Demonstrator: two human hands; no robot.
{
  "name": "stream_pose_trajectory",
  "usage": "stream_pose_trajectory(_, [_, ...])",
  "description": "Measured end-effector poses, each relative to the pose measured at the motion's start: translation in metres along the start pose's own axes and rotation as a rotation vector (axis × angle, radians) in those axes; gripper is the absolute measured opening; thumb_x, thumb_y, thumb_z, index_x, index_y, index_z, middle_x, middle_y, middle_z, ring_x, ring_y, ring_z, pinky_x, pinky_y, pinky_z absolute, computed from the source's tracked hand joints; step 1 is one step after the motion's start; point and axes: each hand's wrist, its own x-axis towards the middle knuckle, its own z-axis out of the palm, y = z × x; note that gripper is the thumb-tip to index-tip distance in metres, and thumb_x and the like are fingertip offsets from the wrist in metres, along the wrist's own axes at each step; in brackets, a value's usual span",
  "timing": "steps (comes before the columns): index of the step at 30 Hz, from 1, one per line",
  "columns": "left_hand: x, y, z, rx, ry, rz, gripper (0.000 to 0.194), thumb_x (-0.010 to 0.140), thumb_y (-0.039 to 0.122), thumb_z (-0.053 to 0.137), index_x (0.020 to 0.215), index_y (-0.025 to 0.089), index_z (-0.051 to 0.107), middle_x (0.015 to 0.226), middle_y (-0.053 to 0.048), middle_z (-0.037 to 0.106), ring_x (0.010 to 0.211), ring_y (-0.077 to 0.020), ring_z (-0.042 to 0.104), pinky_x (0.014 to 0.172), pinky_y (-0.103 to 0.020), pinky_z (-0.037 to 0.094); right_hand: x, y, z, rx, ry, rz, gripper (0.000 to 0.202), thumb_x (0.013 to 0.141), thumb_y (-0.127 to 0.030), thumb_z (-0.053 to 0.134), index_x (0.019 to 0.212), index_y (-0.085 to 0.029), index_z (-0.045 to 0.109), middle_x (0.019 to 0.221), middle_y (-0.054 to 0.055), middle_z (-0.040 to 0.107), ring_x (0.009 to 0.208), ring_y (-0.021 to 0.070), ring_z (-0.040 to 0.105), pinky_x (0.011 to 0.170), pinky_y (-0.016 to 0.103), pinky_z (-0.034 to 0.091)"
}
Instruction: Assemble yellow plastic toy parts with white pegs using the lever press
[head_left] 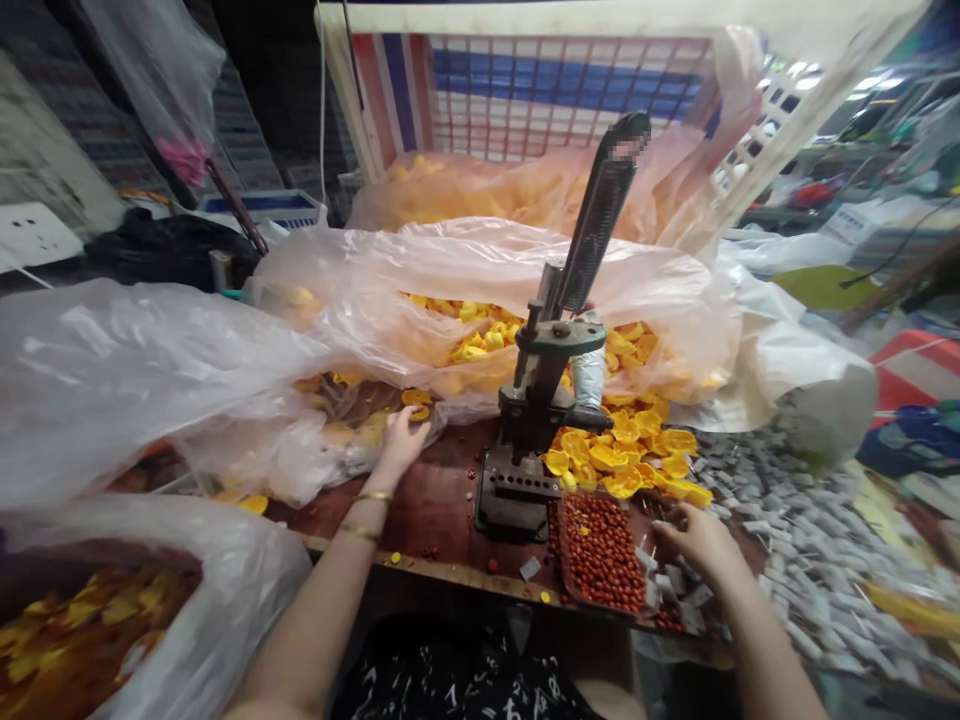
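My left hand (406,436) is at the left of the press, its fingers closed on a yellow plastic piece (420,411) beside the clear plastic bag. Over at the right, my right hand (686,535) is pinched above the small grey parts (750,480), near the yellow pieces; what its fingertips hold is too small to name. Between the hands stands a black hand press (544,400) with a tall lever and a metal block at its base. A clear tray of red beads (604,550) sits right of the press base.
Large plastic bags (480,250) of yellow pieces lie behind the press, below a white grid rack (570,100). Yellow shells (622,450) are heaped right of the press. Another open bag (247,580) is at the lower left. The brown table's front edge (450,570) runs before me.
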Motion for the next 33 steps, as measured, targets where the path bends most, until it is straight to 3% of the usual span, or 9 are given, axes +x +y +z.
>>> stream_pose_trajectory(2, [0.02, -0.006, 0.017, 0.086, 0.04, -0.031, 0.018, 0.062, 0.022, 0.069, 0.078, 0.015, 0.065, 0.094, -0.015, 0.061, 0.11, -0.0364, 0.049, 0.096, -0.053, 0.032, -0.004, -0.002, -0.003, 0.025, 0.042, 0.033, 0.019, 0.064, -0.038, 0.057, 0.067, -0.019, 0.061, 0.071, 0.009, 0.069, 0.072, 0.0265, 0.065, 0.062, 0.032, 0.045])
stream_pose_trajectory(4, [0.025, -0.009, 0.019, 0.145, 0.071, -0.031, 0.01, 0.063, 0.02, 0.067, 0.07, 0.015, 0.062, 0.09, -0.016, 0.059, 0.109, -0.0378, 0.048, 0.096, -0.053, 0.029, -0.01, 0.001, -0.011, 0.137, 0.133, 0.077, 0.022, 0.061, -0.038, 0.057, 0.07, -0.019, 0.063, 0.074, 0.009, 0.069, 0.075, 0.0273, 0.066, 0.064, 0.033, 0.046])
stream_pose_trajectory(6, [0.015, -0.012, 0.013, 0.166, 0.087, 0.0, 0.009, 0.066, 0.023, 0.065, 0.067, 0.016, 0.059, 0.088, -0.013, 0.057, 0.104, -0.0337, 0.051, 0.095, -0.049, 0.033, -0.018, 0.004, -0.021, 0.345, 0.217, 0.113, 0.029, 0.059, -0.04, 0.06, 0.077, -0.018, 0.065, 0.078, 0.01, 0.07, 0.073, 0.0272, 0.066, 0.064, 0.035, 0.048])
stream_pose_trajectory(9, [-0.021, -0.014, 0.002, 0.147, 0.083, 0.065, 0.012, 0.071, 0.028, 0.061, 0.07, 0.018, 0.056, 0.088, -0.009, 0.054, 0.091, -0.0242, 0.053, 0.087, -0.037, 0.041, -0.034, -0.009, -0.032, 0.736, 0.165, 0.11, 0.043, 0.057, -0.043, 0.068, 0.09, -0.016, 0.065, 0.083, 0.011, 0.071, 0.073, 0.0269, 0.067, 0.063, 0.035, 0.051])
stream_pose_trajectory(12, [-0.068, -0.011, 0.002, -0.097, -0.076, 0.083, 0.015, 0.071, 0.03, 0.063, 0.072, 0.018, 0.055, 0.086, -0.005, 0.055, 0.083, -0.0189, 0.054, 0.078, -0.029, 0.043, -0.054, -0.055, -0.027, 1.035, -0.028, -0.035, 0.043, 0.053, -0.04, 0.077, 0.088, -0.017, 0.066, 0.089, 0.01, 0.071, 0.081, 0.026, 0.067, 0.068, 0.034, 0.054])
stream_pose_trajectory(16, [-0.113, 0.0, 0.012, -0.447, -0.388, -0.133, 0.02, 0.068, 0.029, 0.07, 0.075, 0.017, 0.056, 0.087, -0.003, 0.058, 0.078, -0.0154, 0.054, 0.072, -0.024, 0.042, -0.078, -0.135, 0.0, 1.219, -0.284, -0.253, 0.032, 0.06, -0.035, 0.076, 0.084, -0.017, 0.066, 0.089, 0.009, 0.071, 0.083, 0.0236, 0.067, 0.076, 0.035, 0.053])
stream_pose_trajectory(21, [-0.124, 0.015, 0.012, -0.526, -0.529, -0.186, 0.018, 0.069, 0.026, 0.07, 0.078, 0.018, 0.057, 0.085, -0.001, 0.055, 0.078, -0.0146, 0.051, 0.071, -0.023, 0.041, -0.091, -0.182, 0.026, 1.06, -0.119, -0.391, 0.016, 0.068, -0.022, 0.06, 0.083, -0.017, 0.064, 0.083, 0.007, 0.069, 0.079, 0.021, 0.065, 0.073, 0.033, 0.052])
stream_pose_trajectory(26, [-0.119, 0.021, 0.008, -0.518, -0.653, -0.105, 0.015, 0.069, 0.022, 0.068, 0.076, 0.017, 0.055, 0.085, -0.002, 0.053, 0.078, -0.0151, 0.051, 0.07, -0.024, 0.041, -0.094, -0.189, 0.028, 0.796, 0.057, -0.447, 0.014, 0.066, -0.015, 0.054, 0.076, -0.017, 0.064, 0.078, 0.007, 0.065, 0.071, 0.0184, 0.062, 0.066, 0.029, 0.049])
stream_pose_trajectory(33, [-0.113, 0.027, 0.009, -0.388, -0.596, 0.006, 0.01, 0.068, 0.013, 0.058, 0.075, 0.017, 0.053, 0.08, 0.0, 0.05, 0.077, -0.014, 0.048, 0.071, -0.023, 0.037, -0.101, -0.194, 0.027, 0.755, 0.07, -0.469, 0.008, 0.071, -0.017, 0.054, 0.075, -0.017, 0.061, 0.073, 0.005, 0.062, 0.067, 0.0159, 0.058, 0.061, 0.025, 0.046])
